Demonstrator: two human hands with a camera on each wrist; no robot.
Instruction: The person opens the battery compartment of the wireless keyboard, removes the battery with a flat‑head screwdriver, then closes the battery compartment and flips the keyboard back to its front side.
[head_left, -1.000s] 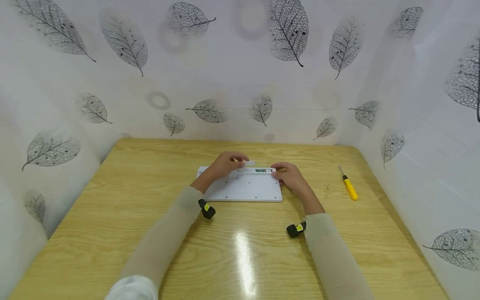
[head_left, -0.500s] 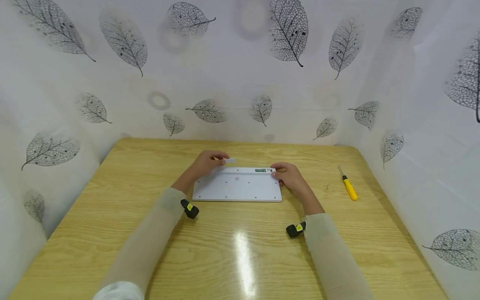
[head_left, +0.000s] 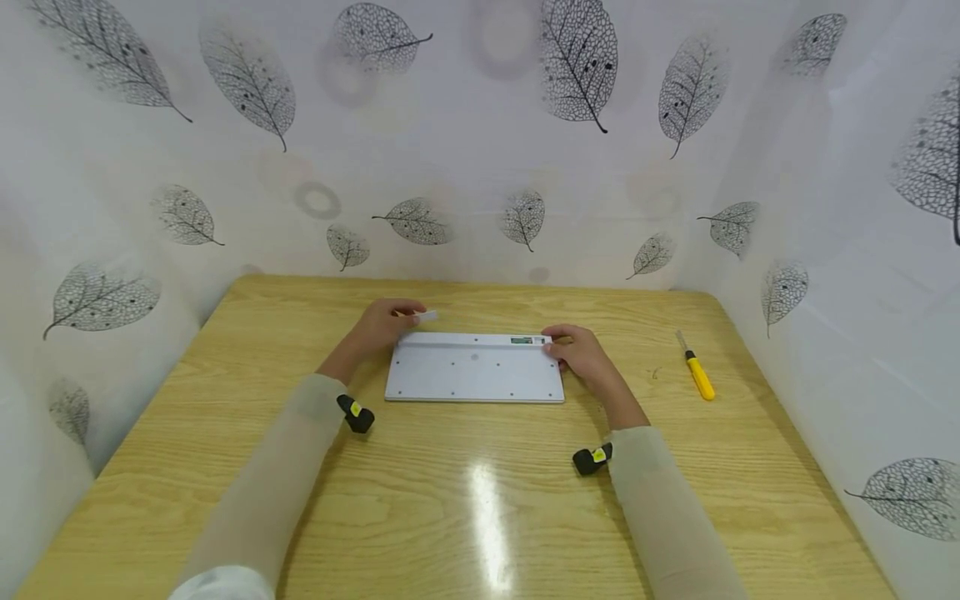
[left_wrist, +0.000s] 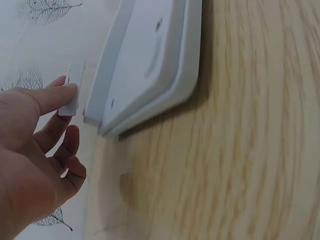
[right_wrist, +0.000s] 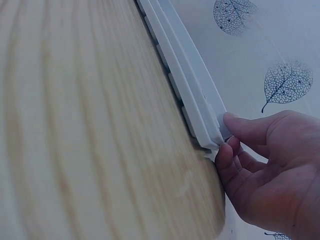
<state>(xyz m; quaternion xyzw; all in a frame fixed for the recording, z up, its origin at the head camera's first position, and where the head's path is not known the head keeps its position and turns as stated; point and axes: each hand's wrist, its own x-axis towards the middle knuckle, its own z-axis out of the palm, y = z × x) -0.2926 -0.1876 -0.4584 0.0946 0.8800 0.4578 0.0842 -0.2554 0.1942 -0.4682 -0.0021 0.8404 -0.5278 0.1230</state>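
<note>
A white keyboard (head_left: 474, 375) lies upside down on the table, its underside dotted with several small screws. Keys show under its edge in the right wrist view. Near its back right corner an open slot (head_left: 522, 341) shows something green inside. My left hand (head_left: 384, 325) pinches a small white plastic cover (left_wrist: 70, 97) between thumb and index finger, just off the keyboard's back left corner. The other fingers of that hand are loosely bent. My right hand (head_left: 581, 352) grips the keyboard's back right corner, thumb on the underside face and fingers at the edge.
A screwdriver with a yellow handle (head_left: 701, 379) lies on the wooden table (head_left: 480, 475) to the right. A leaf-patterned curtain (head_left: 465, 158) borders the table's back and sides. Black wrist cameras sit on both sleeves.
My left hand has moved left with the white cover, from above the keyboard's back edge to past its left corner. The right hand and the keyboard have stayed in place.
</note>
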